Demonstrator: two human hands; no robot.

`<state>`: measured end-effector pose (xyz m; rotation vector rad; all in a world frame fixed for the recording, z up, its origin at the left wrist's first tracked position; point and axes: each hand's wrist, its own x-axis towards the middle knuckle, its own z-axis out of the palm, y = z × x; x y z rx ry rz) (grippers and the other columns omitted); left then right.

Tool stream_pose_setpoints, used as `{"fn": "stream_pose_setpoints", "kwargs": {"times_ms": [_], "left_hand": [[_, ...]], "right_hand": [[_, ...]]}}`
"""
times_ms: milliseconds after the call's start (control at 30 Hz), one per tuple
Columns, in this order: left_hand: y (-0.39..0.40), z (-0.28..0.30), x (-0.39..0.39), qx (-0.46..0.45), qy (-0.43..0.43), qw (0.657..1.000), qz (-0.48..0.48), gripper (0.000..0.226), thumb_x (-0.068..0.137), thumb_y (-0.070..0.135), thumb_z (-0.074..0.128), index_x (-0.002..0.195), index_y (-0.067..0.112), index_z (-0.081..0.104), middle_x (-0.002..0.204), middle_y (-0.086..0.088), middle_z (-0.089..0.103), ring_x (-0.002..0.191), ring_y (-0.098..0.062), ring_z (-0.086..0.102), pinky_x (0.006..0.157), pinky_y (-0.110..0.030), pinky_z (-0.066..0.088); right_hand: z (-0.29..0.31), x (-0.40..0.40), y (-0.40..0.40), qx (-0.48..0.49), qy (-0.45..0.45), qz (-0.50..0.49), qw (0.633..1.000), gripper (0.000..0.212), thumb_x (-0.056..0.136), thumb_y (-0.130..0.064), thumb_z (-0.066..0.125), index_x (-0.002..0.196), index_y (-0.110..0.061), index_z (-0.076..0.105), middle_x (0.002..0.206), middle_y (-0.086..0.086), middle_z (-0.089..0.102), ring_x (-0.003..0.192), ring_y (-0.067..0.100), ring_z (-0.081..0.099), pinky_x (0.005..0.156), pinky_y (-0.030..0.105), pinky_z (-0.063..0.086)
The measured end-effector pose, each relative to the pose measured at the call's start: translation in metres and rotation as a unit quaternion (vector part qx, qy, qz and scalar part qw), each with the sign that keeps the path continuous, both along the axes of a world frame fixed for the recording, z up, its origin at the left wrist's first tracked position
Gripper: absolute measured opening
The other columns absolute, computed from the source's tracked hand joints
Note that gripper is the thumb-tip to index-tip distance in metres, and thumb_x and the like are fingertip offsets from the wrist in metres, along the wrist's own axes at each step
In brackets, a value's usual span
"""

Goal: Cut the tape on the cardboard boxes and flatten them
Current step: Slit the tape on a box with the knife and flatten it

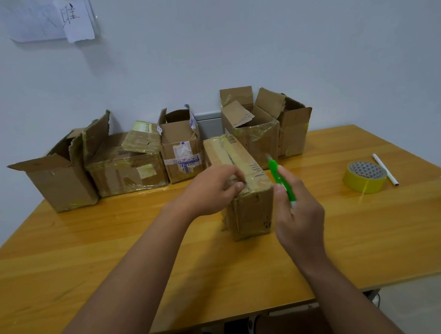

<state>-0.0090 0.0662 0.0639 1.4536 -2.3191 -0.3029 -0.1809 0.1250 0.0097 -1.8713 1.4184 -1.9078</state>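
Observation:
A long, narrow cardboard box (250,206), sealed with clear tape, lies on the wooden table (90,247) with one end toward me. My left hand (210,190) rests on its near top edge, fingers curled on the tape seam. Just right of the box, my right hand (300,218) holds a green utility knife (281,181) upright, a little above the table. The blade tip is blurred. Several more cardboard boxes (179,148) stand in a row along the wall behind; most have open, torn flaps.
A roll of yellow tape (366,177) lies at the right of the table, with a white pen (385,169) beside it. Papers (76,18) hang on the wall at upper left. The table's near edge runs across the bottom; my shoes show below it.

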Motion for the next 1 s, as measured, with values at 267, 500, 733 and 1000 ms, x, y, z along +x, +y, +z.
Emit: {"fn": "stream_pose_setpoints", "kwargs": {"times_ms": [267,500,733,1000], "left_hand": [[-0.003,0.002,-0.003,-0.033,-0.062,0.998,-0.003,0.025,0.098,0.032,0.053,0.116,0.025,0.069,0.126,0.010,0.055,0.107,-0.008,0.053,0.084,-0.028,0.048],[-0.010,0.018,-0.010,-0.028,-0.113,0.993,0.009,0.035,0.093,0.037,0.063,0.127,0.035,0.054,0.119,0.009,0.061,0.103,-0.012,0.059,0.085,-0.037,0.055],[-0.017,0.008,-0.023,-0.140,-0.238,0.961,-0.019,0.038,0.100,0.040,0.050,0.138,0.040,0.051,0.135,0.004,0.047,0.102,-0.020,0.059,0.076,-0.034,0.053],[-0.014,0.005,-0.018,-0.133,-0.221,0.966,-0.019,0.041,0.103,0.041,0.042,0.143,0.041,0.045,0.139,0.005,0.045,0.106,-0.021,0.059,0.079,-0.037,0.054]], "right_hand": [[-0.014,-0.006,-0.038,-0.011,0.145,-0.004,0.989,0.039,0.100,-0.015,0.049,0.139,-0.013,0.051,0.100,0.006,0.070,0.071,0.013,0.060,0.055,0.030,0.051],[-0.011,-0.007,-0.043,0.052,0.021,0.007,0.998,0.037,0.102,-0.026,0.049,0.138,-0.020,0.052,0.092,0.000,0.072,0.059,0.007,0.056,0.047,0.026,0.044],[-0.005,-0.016,-0.039,0.089,0.013,0.038,0.995,0.040,0.099,-0.027,0.051,0.137,-0.013,0.053,0.105,0.000,0.069,0.077,0.002,0.058,0.066,0.010,0.046],[-0.012,-0.036,-0.006,-0.021,0.250,0.003,0.968,0.033,0.097,-0.028,0.044,0.123,-0.015,0.061,0.090,0.001,0.059,0.064,0.014,0.054,0.047,0.027,0.045]]}}
